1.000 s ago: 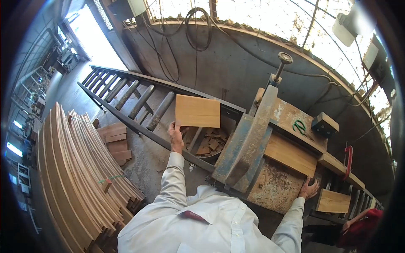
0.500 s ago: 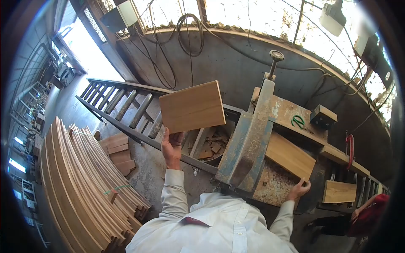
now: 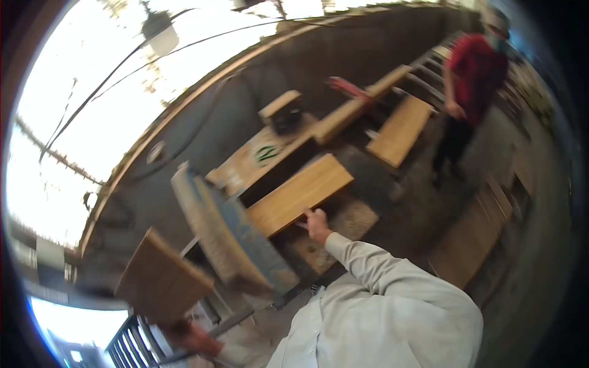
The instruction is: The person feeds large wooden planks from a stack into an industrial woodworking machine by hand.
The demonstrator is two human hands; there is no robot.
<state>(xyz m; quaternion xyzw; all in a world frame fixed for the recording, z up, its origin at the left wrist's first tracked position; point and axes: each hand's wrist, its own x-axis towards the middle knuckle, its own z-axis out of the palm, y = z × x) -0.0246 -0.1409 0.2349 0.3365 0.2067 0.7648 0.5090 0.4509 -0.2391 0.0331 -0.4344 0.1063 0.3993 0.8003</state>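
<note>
My left hand (image 3: 189,336), blurred by motion, holds up a rectangular wooden board (image 3: 158,279) by its lower edge at the lower left. A second, longer board (image 3: 302,193) lies on the bed of a woodworking machine (image 3: 221,230), its left end close against the grey-blue cover. At this board's near edge is my right hand (image 3: 319,226), fingers curled against the wood, the thumb side partly hidden.
Beyond the machine, another board (image 3: 402,132) lies on a roller stand, near a person in a red shirt (image 3: 475,80). A red clamp (image 3: 347,87) sits on a wooden rail (image 3: 362,105). More boards (image 3: 475,227) are stacked at the right. Rollers (image 3: 132,343) show at the lower left.
The view has swung right, bringing the person in red fully into sight. Both hands keep their boards; the right hand has moved from the board's end corner to along its near edge.
</note>
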